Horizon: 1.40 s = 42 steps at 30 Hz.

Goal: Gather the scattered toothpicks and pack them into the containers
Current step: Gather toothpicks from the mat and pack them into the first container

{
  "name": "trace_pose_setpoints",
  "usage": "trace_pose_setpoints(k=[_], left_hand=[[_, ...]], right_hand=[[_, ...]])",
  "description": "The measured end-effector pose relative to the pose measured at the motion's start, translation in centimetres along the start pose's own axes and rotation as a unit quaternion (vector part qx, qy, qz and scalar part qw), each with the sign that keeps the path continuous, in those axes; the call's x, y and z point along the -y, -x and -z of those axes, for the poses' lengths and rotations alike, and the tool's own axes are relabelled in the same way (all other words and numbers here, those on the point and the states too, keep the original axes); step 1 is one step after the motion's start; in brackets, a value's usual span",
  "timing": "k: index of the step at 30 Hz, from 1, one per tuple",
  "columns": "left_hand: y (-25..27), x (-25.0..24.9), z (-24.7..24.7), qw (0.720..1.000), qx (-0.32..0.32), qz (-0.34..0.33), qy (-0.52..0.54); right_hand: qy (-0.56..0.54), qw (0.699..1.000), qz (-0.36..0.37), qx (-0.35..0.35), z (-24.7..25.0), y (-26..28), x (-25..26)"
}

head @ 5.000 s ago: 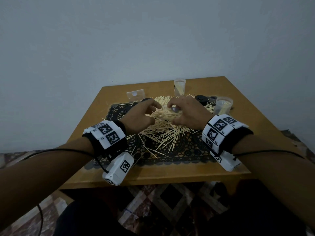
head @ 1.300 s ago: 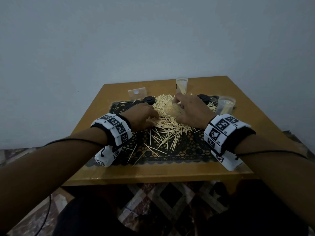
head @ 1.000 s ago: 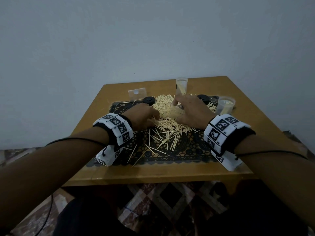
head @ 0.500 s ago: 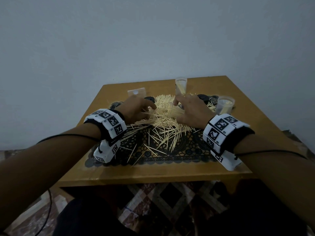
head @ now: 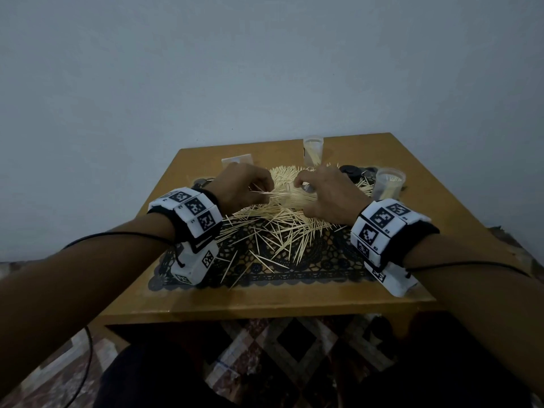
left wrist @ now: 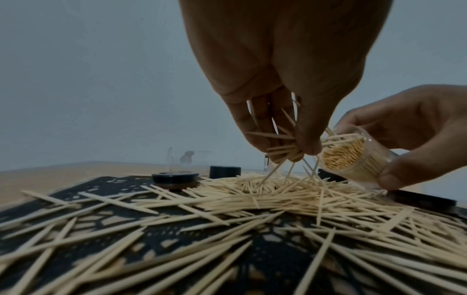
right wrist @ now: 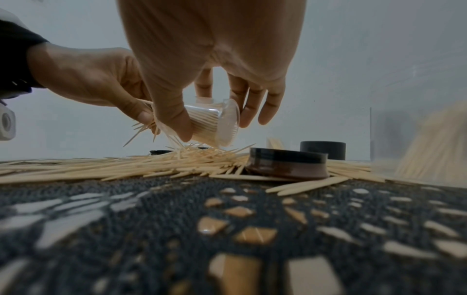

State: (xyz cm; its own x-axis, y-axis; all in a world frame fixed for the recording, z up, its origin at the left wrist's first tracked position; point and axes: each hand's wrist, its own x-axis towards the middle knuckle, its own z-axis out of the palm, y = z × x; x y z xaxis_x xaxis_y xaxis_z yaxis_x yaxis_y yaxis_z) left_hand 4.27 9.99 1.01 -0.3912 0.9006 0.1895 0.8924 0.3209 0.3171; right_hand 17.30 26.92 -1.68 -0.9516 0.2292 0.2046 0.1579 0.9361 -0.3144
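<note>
You face a plain, pale grey-blue wall (head: pixel 265 69) that fills the upper half of the head view, bare and evenly lit in dim, cool light. Against it stands a small wooden table (head: pixel 265 301) with a warm yellow-brown top. Under and around the table you see a tiled floor (head: pixel 297 357) patterned in dark, reddish and pale diamonds.

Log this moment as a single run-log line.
step: loading toothpicks | left hand: pinches toothpick bunch at jar mouth | right hand: holds tilted clear jar | loose toothpicks: many on mat
</note>
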Motion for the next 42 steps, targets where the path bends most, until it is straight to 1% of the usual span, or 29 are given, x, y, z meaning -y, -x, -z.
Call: trace_pose_setpoints(k=[6, 10, 18, 21, 26, 28, 33, 38, 42], left_hand=[[-0.8, -1.3, -0.5, 0.996, 0.051, -0.031, -0.062], [-1.1, -1.0, -1.1, 0.995, 0.059, -0.009, -0.074], [-0.8, -0.3, -1.0, 0.994, 0.079, 0.009, -0.071], [-0.7, -0.3, -1.0, 0.996, 0.063, 0.006, -0.057], [-0.8, -0.7, -1.2, 1.0, -0.005, 0.019, 0.021], [-0.9, -1.0, -1.2, 0.998, -0.005, 0.018, 0.059], [-1.1, -1.0, -1.0, 0.994, 0.005, 0.024, 0.102], [-0.9, -0.7, -1.0, 0.991, -0.011, 0.047, 0.121], [-0.7, -0.7, -1.4, 0.989, -0.039, 0.065, 0.127]], right_hand=[[0.004, 1.0, 0.013, 0.005, 0.0, 0.1, 0.1], [0.001, 1.0, 0.009, -0.002, -0.1, 0.1, -0.1], [-0.007, 1.0, -0.004, -0.004, -0.4, -0.3, -0.5], [-0.008, 1.0, -0.004, -0.002, -0.4, -0.3, -0.5], [-0.007, 1.0, 0.01, 0.003, -0.4, -0.3, -0.3], [-0.006, 1.0, 0.014, 0.002, -0.3, -0.3, -0.3], [-0.009, 1.0, 0.014, -0.007, -0.3, -0.2, -0.3], [-0.01, 1.0, 0.016, -0.008, -0.3, -0.3, -0.4], [-0.007, 1.0, 0.016, -0.006, -0.3, -0.3, -0.4]])
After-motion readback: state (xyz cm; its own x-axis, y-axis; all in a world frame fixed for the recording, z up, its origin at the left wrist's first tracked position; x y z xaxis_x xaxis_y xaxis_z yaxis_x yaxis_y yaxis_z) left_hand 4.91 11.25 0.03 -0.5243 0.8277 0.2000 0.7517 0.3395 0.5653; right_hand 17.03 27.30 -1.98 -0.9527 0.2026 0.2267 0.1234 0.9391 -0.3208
